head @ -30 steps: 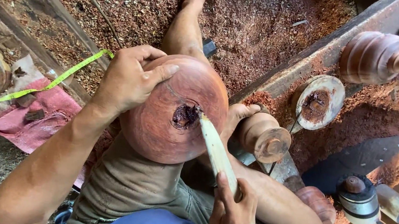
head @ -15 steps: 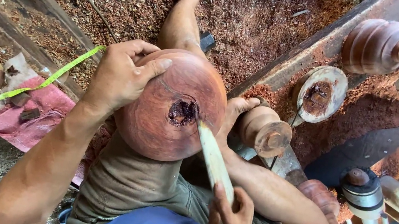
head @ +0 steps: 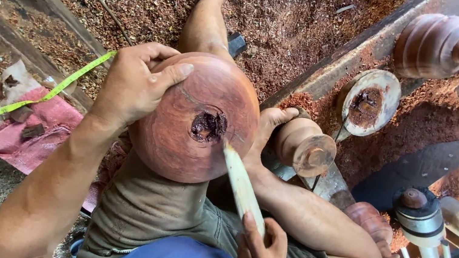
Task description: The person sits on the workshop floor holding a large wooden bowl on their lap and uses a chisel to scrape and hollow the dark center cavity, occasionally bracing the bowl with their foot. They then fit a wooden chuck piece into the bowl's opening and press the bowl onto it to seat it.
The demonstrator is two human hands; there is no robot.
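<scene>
Turned wooden bowl blank (head: 194, 118) propped on lap, steadied by left hand (head: 136, 80) fingers curled over rim; right hand (head: 261, 257) fingers closed around pale stick (head: 240, 183), tip beside central hollow

Our pale stick (head: 242, 186) has drawn back: its tip, earlier inside the dark hole (head: 208, 126) of the round wooden piece (head: 197, 121), now rests just below the hole's edge.

— Where can I pass a hand?

— I see open sawdust floor (head: 297, 11) above the bowl (head: 197, 121).

— And right?

— Crowded: a small turned piece (head: 305, 147) just beside it, the lathe bed (head: 351, 56) beyond, my leg (head: 206, 21) across the middle.
</scene>
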